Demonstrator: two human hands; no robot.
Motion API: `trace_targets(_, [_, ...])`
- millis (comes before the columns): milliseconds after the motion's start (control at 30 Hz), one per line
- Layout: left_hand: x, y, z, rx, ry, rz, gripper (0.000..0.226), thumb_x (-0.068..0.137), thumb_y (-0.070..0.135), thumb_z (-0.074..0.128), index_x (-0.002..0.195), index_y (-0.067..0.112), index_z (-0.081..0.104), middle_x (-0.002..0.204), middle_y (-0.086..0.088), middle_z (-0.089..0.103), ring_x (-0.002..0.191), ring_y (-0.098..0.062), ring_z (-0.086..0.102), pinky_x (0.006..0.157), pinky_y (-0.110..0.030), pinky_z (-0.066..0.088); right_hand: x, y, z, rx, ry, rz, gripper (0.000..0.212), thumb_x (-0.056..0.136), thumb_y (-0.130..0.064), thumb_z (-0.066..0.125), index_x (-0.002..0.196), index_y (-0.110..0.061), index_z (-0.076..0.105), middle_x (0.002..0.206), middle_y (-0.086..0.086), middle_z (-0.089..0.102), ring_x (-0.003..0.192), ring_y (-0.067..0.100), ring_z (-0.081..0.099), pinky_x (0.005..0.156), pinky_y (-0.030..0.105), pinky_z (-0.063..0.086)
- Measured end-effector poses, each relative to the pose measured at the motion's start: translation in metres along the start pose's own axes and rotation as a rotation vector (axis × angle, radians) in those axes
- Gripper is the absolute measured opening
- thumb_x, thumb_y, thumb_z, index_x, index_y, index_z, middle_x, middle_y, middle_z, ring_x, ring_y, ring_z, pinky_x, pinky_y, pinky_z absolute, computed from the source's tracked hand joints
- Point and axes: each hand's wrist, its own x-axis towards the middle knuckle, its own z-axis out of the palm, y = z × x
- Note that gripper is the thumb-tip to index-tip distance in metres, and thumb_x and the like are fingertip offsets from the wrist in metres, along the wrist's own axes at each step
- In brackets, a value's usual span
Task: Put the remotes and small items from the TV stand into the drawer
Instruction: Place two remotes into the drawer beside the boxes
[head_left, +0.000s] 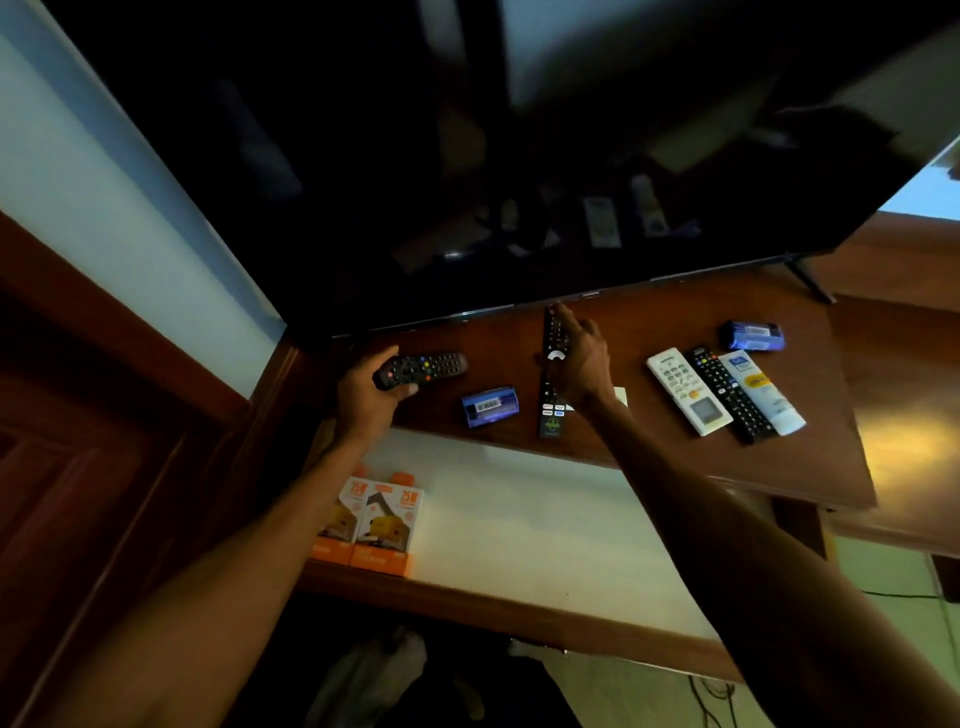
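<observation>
My left hand (363, 397) grips a black remote with coloured buttons (426, 368) just above the left end of the wooden TV stand (810, 467). My right hand (582, 358) rests with spread fingers on a long black remote (550, 410) in the middle. A blue packet (489, 406) lies between them. To the right lie a white remote (685, 391), another black remote (730, 395), a white tube (761, 392) and a second blue packet (751, 335). Below the stand's front edge the drawer (519, 525) stands pulled out, with a pale bottom.
A large dark TV (467, 156) hangs over the back of the stand. Two orange and white boxes (371, 525) stand in the drawer's left end. A small white paper (621, 396) lies by my right wrist. Cables (711, 696) trail on the floor.
</observation>
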Motion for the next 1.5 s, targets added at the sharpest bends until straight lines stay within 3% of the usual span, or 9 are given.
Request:
trace_targets(233, [-0.015, 0.019, -0.042, -0.155, 0.011, 0.161, 0.052, 0.071, 0.006, 0.082, 0.118, 0.015, 0.062, 0.118, -0.002, 0.065, 0.108, -0.016, 0.062, 0.090, -0.026, 0.051, -0.061, -0.020, 0.010, 0.030, 0.012, -0.139, 0.083, 0.082, -0.019, 0.075, 0.150, -0.026, 0.030, 0.131, 0.016, 0.050, 0.116, 0.032, 0.054, 0.096, 0.046, 0.053])
trace_targets(433, [-0.030, 0.026, -0.060, -0.264, -0.198, 0.108, 0.040, 0.083, 0.008, 0.075, 0.120, 0.012, 0.061, 0.113, -0.005, 0.065, 0.105, -0.014, 0.062, 0.090, -0.029, 0.053, -0.111, -0.017, 0.028, 0.054, 0.043, -0.135, 0.083, 0.079, -0.012, 0.075, 0.150, -0.022, 0.033, 0.121, 0.015, 0.053, 0.101, 0.022, 0.054, 0.089, 0.036, 0.056])
trace_targets(533, [-0.038, 0.015, -0.055, -0.191, -0.324, 0.107, 0.044, 0.081, 0.010, 0.076, 0.121, 0.025, 0.064, 0.118, -0.005, 0.065, 0.110, -0.015, 0.062, 0.091, -0.031, 0.054, -0.132, -0.002, 0.037, 0.057, 0.044, -0.140, 0.078, 0.079, -0.014, 0.075, 0.148, -0.019, 0.038, 0.124, 0.018, 0.055, 0.104, 0.028, 0.060, 0.090, 0.041, 0.057])
trace_targets(700, [-0.059, -0.006, -0.033, -0.115, -0.500, 0.088, 0.052, 0.079, 0.003, 0.076, 0.125, 0.021, 0.061, 0.120, -0.008, 0.065, 0.110, -0.019, 0.064, 0.083, -0.017, 0.054, -0.156, 0.034, 0.055, 0.045, 0.000, -0.093, 0.081, 0.077, -0.017, 0.079, 0.148, -0.023, 0.038, 0.126, 0.014, 0.054, 0.105, 0.028, 0.060, 0.081, 0.026, 0.049])
trace_targets(800, [-0.070, -0.022, -0.014, -0.068, -0.550, 0.052, 0.046, 0.078, 0.003, 0.078, 0.112, 0.026, 0.058, 0.109, -0.005, 0.067, 0.104, -0.020, 0.066, 0.082, -0.027, 0.056, -0.162, 0.053, 0.068, 0.035, -0.033, -0.070, 0.082, 0.077, -0.016, 0.079, 0.148, -0.023, 0.039, 0.129, 0.012, 0.055, 0.106, 0.028, 0.062, 0.081, 0.021, 0.046])
trace_targets(933, [-0.075, -0.045, 0.011, 0.030, -0.592, 0.036, 0.038, 0.076, 0.009, 0.080, 0.101, 0.027, 0.057, 0.105, -0.003, 0.067, 0.100, -0.016, 0.065, 0.083, -0.039, 0.055, -0.163, 0.071, 0.089, 0.043, -0.059, -0.036, 0.082, 0.077, -0.019, 0.080, 0.148, -0.025, 0.038, 0.133, 0.014, 0.054, 0.108, 0.028, 0.063, 0.085, 0.029, 0.052])
trace_targets(1167, [-0.068, -0.066, 0.057, 0.160, -0.694, -0.014, 0.035, 0.077, 0.009, 0.079, 0.106, 0.022, 0.065, 0.103, -0.005, 0.071, 0.095, -0.018, 0.067, 0.086, -0.036, 0.053, -0.159, 0.091, 0.126, 0.018, -0.142, 0.012, 0.079, 0.077, -0.019, 0.079, 0.146, -0.023, 0.040, 0.131, 0.017, 0.054, 0.105, 0.030, 0.064, 0.081, 0.026, 0.047])
trace_targets(1333, [-0.063, -0.086, 0.076, 0.264, -0.730, -0.025, 0.038, 0.081, 0.001, 0.073, 0.115, 0.015, 0.070, 0.115, -0.004, 0.072, 0.104, -0.011, 0.065, 0.096, -0.031, 0.051, -0.151, 0.095, 0.151, 0.034, -0.184, 0.113, 0.078, 0.078, -0.020, 0.079, 0.145, -0.022, 0.040, 0.130, 0.018, 0.053, 0.097, 0.031, 0.066, 0.085, 0.042, 0.057])
trace_targets(1500, [-0.054, -0.114, 0.089, 0.470, -0.712, -0.018, 0.038, 0.083, 0.023, 0.074, 0.116, 0.039, 0.064, 0.122, -0.008, 0.063, 0.110, -0.024, 0.062, 0.098, -0.042, 0.051, -0.147, 0.094, 0.172, 0.045, -0.221, 0.182, 0.075, 0.079, -0.017, 0.077, 0.143, -0.020, 0.038, 0.133, 0.019, 0.048, 0.100, 0.033, 0.066, 0.083, 0.042, 0.057])
